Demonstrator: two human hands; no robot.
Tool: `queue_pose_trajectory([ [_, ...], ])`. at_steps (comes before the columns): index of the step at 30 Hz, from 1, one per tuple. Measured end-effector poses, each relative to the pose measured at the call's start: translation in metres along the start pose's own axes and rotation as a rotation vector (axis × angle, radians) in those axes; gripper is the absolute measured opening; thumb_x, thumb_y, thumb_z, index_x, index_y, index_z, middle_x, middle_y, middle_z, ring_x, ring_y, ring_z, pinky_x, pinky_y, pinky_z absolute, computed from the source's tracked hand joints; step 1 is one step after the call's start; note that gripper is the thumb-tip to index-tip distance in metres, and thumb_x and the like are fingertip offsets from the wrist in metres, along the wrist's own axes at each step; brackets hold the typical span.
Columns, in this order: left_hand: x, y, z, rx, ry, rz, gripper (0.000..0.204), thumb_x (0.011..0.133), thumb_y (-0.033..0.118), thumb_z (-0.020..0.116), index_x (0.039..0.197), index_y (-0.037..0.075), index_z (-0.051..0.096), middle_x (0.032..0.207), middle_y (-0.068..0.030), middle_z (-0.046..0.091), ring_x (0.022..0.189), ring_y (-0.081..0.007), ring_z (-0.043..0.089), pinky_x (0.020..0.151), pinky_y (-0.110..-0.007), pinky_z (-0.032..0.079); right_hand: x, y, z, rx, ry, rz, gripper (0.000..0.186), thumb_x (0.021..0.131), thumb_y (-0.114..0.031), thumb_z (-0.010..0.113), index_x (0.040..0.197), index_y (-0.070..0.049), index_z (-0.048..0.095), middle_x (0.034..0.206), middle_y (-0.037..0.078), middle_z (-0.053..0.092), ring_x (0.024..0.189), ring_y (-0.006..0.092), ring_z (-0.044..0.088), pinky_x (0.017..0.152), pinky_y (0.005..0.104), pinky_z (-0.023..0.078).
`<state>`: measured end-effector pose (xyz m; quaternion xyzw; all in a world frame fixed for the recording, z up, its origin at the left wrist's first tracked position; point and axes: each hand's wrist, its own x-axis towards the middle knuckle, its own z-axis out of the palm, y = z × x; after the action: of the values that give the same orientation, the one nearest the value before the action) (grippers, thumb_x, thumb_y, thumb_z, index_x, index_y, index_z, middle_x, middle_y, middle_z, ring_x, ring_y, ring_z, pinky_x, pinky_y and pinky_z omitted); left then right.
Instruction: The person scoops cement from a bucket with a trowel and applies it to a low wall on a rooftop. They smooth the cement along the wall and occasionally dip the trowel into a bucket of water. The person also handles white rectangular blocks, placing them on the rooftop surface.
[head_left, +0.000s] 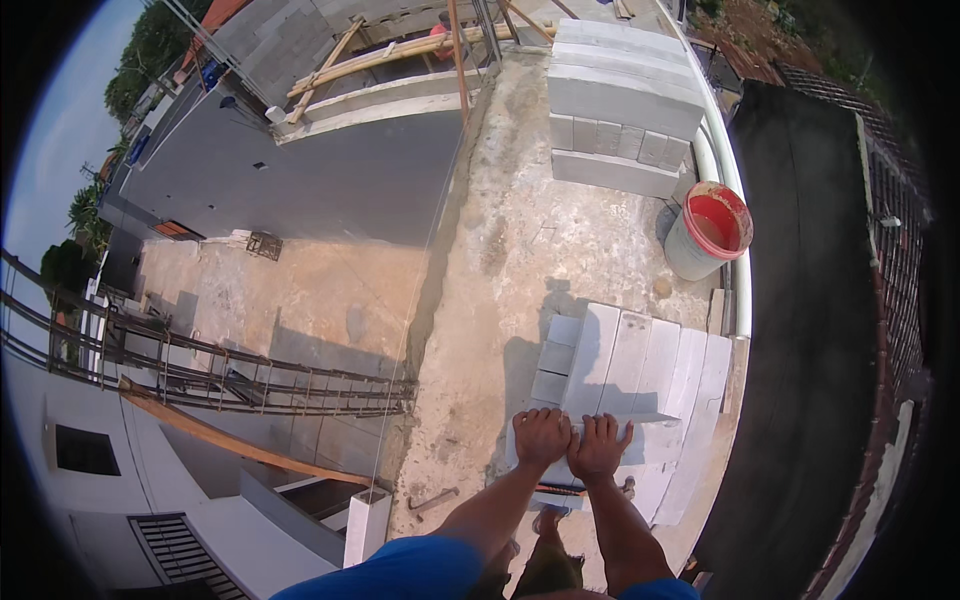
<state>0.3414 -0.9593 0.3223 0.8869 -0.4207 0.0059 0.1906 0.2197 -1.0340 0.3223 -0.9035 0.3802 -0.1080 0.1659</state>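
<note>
Both my hands are side by side on a pale grey lightweight concrete block (640,450) at the near end of a low stack of such blocks (630,350). The fingers of my left hand (542,437) curl over the block's far edge. My right hand (600,447) grips the same edge close beside it, its thumb side nearly touching the left hand. Below my wrists shows a thin orange and black strip (560,489), partly hidden by my forearms; its kind I cannot make out. My feet stand just behind the block.
A white bucket (695,248) with a red rim stands at the right edge, beside white pipes (742,290). A taller block stack (625,100) is beyond. Left, the slab drops to a lower floor (290,290); a rebar cage (250,385) and string meet its edge. A hammer-like tool (433,500) lies nearby.
</note>
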Motion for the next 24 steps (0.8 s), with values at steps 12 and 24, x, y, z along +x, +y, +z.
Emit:
queue_pose_trajectory([
  [12, 0.014, 0.007, 0.015, 0.113, -0.05, 0.043, 0.02, 0.088, 0.03, 0.066, 0.078, 0.014, 0.073, 0.076, -0.006, 0.071, 0.078, -0.0283, 0.067, 0.087, -0.049, 0.043, 0.005, 0.013, 0.001, 0.023, -0.068, 0.057, 0.039, 0.094, -0.038, 0.064, 0.124, -0.013, 0.069, 0.131, 0.009, 0.065, 0.139, 0.0317, 0.052, 0.119, 0.0772, 0.015],
  [24, 0.026, 0.001, 0.012, 0.088, -0.063, 0.03, 0.019, 0.088, 0.03, 0.065, 0.083, 0.014, 0.074, 0.082, -0.006, 0.07, 0.085, -0.0285, 0.066, 0.087, -0.049, 0.042, 0.012, 0.005, 0.008, 0.043, -0.134, 0.112, 0.039, 0.096, -0.037, 0.062, 0.126, -0.014, 0.067, 0.135, 0.007, 0.063, 0.143, 0.0299, 0.048, 0.12, 0.0759, 0.012],
])
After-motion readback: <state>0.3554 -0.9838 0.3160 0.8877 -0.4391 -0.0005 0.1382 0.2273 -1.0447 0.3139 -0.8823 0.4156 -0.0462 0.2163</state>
